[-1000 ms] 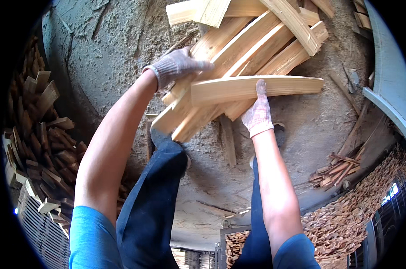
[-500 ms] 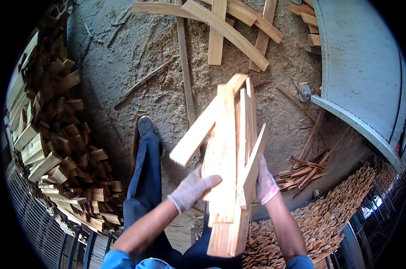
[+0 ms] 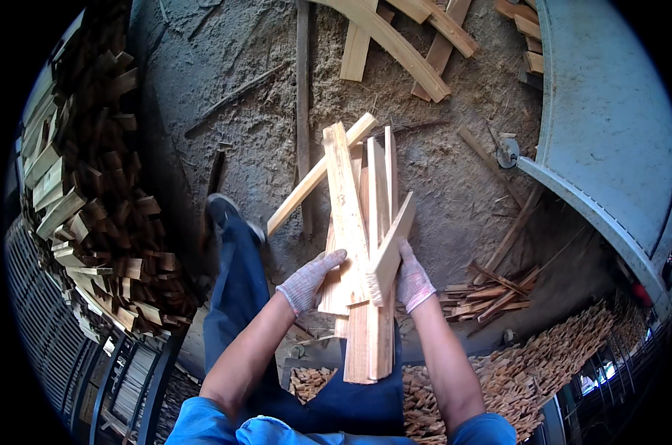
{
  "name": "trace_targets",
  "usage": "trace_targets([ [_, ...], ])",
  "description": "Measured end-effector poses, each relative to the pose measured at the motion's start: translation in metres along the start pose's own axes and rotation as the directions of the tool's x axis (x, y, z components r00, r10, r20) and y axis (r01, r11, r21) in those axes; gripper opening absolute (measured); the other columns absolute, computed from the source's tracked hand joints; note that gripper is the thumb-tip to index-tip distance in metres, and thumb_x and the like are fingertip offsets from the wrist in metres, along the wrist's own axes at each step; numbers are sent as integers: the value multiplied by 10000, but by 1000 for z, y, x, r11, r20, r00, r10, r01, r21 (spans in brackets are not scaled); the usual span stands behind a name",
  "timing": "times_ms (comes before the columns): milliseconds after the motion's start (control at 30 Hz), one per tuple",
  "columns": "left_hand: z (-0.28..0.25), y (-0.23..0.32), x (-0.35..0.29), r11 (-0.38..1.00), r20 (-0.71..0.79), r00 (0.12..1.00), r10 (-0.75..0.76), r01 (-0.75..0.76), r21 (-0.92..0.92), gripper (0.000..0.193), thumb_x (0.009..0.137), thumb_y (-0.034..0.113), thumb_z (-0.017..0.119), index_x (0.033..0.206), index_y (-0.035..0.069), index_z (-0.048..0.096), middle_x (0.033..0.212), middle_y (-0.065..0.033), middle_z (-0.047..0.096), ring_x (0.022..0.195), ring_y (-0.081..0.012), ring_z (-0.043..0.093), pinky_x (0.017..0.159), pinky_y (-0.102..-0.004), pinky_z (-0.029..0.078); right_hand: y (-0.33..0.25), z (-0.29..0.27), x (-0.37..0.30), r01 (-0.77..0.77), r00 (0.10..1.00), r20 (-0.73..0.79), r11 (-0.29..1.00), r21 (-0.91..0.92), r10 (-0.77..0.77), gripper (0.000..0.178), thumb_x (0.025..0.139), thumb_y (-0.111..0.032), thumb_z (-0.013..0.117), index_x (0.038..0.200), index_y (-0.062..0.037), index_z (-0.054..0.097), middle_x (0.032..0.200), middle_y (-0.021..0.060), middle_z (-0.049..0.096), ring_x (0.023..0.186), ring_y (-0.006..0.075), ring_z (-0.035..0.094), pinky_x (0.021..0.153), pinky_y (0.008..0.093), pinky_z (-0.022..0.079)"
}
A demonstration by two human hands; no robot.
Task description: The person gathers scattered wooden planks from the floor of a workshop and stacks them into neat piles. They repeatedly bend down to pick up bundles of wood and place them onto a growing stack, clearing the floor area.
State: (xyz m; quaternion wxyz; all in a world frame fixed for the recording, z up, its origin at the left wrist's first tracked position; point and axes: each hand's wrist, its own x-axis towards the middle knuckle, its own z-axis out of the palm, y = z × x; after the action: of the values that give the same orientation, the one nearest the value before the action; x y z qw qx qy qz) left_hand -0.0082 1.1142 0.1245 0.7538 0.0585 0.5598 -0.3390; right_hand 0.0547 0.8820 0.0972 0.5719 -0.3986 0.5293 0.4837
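Between my gloved hands is a loose bundle of wooden boards (image 3: 348, 215), raised in front of my legs and pointing away from me. My left hand (image 3: 313, 282) grips its left side, thumb on top. Against the right side presses my right hand (image 3: 412, 280), its fingers mostly hidden behind a slanted short board (image 3: 391, 248). One narrow board (image 3: 306, 194) sticks out crosswise to the far left. The near ends of the bundle hang over my dark trousers. How my fingers lie underneath is hidden.
A tall stack of wood pieces (image 3: 106, 215) stands at left. More boards (image 3: 395, 52) lie crossed on the dirt floor ahead. To the right are a large pale metal panel (image 3: 610, 96), a small pile of sticks (image 3: 499, 293) and a broad heap of short wood pieces (image 3: 528, 378).
The bundle has come lower and slightly left, with both hands still on it. The crosswise board has shifted left. My view has shifted, and my left foot appears lower left.
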Motion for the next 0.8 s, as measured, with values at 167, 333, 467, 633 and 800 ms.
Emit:
trace_targets([
  [167, 18, -20, -6, 915, -108, 963, 247, -195, 354, 834, 850, 225, 860, 1483, -39, 384, 1291, -174, 626, 1106, -213, 672, 953, -334, 585, 9, -12, -3, 32, 999, 19, 999, 31, -32, 902, 923, -616, 698, 1549, -30, 418, 1516, 160, 505, 1363, 279, 495, 1159, 391, 399],
  [333, 36, -35, -52, 905, 5, 973, 230, -216, 366, 926, 848, 229, 865, 1531, -53, 308, 1339, -176, 610, 1166, -200, 648, 989, -323, 560, 16, -28, -45, -15, 991, 133, 989, 144, -5, 813, 949, -634, 648, 1500, -59, 483, 1454, 158, 574, 1271, 284, 589, 1080, 409, 497],
  [467, 35, -22, -33, 960, 61, 986, 156, -166, 226, 874, 874, 243, 837, 1523, -43, 327, 1318, -185, 618, 1177, -220, 652, 1001, -335, 566, -11, -3, -51, 100, 991, 87, 995, -10, -99, 746, 981, -553, 637, 1501, -43, 476, 1445, 182, 582, 1302, 291, 583, 1094, 399, 496],
  [633, 3, -33, 36, 983, 88, 979, 181, -180, -25, 810, 903, 282, 812, 1510, 7, 351, 1321, -181, 616, 1123, -224, 681, 943, -361, 599, -26, -26, 20, -59, 994, 94, 997, 49, 54, 790, 929, -395, 775, 1520, -8, 423, 1520, 159, 484, 1393, 286, 458, 1193, 417, 382],
  [800, -4, -41, 40, 925, -54, 966, 254, -226, 307, 900, 878, 266, 827, 1550, -34, 308, 1362, -186, 608, 1184, -205, 646, 991, -333, 552, -7, -22, 17, 75, 990, 121, 997, -32, -71, 870, 928, -431, 767, 1562, 3, 359, 1569, 166, 435, 1430, 307, 419, 1224, 422, 328],
])
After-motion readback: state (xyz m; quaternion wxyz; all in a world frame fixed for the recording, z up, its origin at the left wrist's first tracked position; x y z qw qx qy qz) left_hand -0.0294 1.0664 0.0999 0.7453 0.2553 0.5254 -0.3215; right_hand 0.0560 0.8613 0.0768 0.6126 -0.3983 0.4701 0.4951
